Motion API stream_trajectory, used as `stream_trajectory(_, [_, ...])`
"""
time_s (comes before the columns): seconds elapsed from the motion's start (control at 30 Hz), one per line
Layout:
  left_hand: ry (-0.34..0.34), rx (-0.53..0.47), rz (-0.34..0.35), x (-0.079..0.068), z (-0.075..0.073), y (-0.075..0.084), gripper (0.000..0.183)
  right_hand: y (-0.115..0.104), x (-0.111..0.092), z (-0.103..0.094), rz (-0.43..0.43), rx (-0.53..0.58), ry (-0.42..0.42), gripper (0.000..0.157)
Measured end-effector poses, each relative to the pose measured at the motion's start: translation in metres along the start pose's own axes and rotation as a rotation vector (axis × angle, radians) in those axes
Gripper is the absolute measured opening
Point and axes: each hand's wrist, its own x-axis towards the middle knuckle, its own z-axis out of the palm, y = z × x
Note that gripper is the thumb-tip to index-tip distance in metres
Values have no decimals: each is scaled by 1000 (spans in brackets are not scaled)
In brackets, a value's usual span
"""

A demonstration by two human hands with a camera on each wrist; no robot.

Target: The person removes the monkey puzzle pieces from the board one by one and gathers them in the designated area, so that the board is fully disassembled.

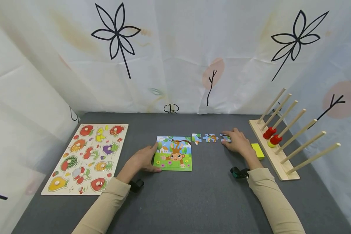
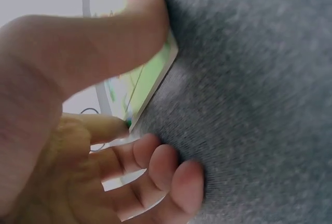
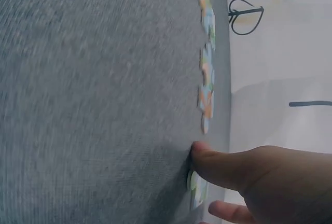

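A square monkey picture puzzle lies on the grey table. My left hand is at its left side, with the thumb over the near corner and the index fingertip at the edge. In the left wrist view the other fingers of the left hand rest by the tabletop. Right of the puzzle, two loose jigsaw pieces lie in a row. At the row's right end my right hand pinches a third piece between thumb and fingers. The right wrist view shows that piece partly hidden behind the thumb.
A wooden fruit puzzle board lies at the left. On the right stands a wooden peg rack with tall slanting pegs and a few red and yellow rings. A yellow block sits beside the right wrist. White patterned cloth hangs behind the table.
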Motion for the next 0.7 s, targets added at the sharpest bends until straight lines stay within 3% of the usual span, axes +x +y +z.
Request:
stream_trajectory(0.3, [-23, -21, 44, 2, -3, -7, 117, -29, -1, -1, -34, 105, 95, 48])
stream_trajectory(0.53, [-4, -22, 58, 3, -1, -10, 118, -69, -3, 6, -166, 210, 113, 45])
stream_trajectory(0.7, [4, -26, 54, 4, 1, -10, 118, -98, -6, 16, -257, 267, 77, 41])
